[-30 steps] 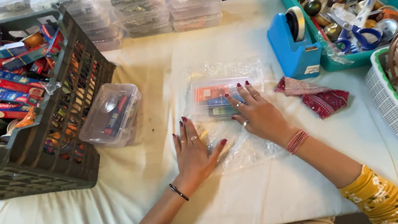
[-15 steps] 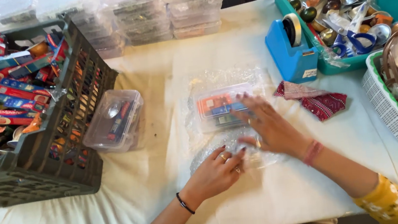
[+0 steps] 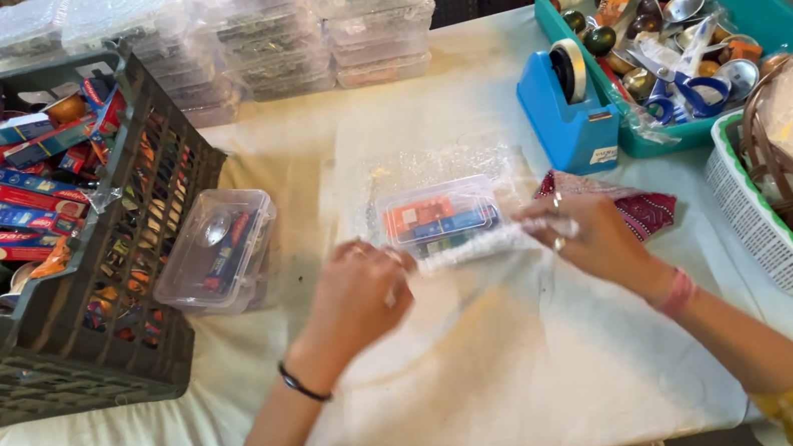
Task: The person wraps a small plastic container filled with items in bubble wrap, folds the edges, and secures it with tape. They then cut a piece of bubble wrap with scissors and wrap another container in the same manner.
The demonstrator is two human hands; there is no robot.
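The left hand (image 3: 357,293) and the right hand (image 3: 592,234) each pinch an end of a gathered strip of clear plastic wrap (image 3: 480,243), fingers pressed together on it. The strip is stretched between them with its long axis running left to right across the white tablecloth (image 3: 497,382). Just beyond it, on the far side, lies a clear plastic box (image 3: 438,216) of orange and blue packets, its long side also left to right. A second clear box (image 3: 216,252) sits to the left, beside a dark crate (image 3: 122,287). A blue tape dispenser (image 3: 566,111) and a teal tray (image 3: 772,0) stand far right; a red cloth (image 3: 642,211) lies behind the right hand.
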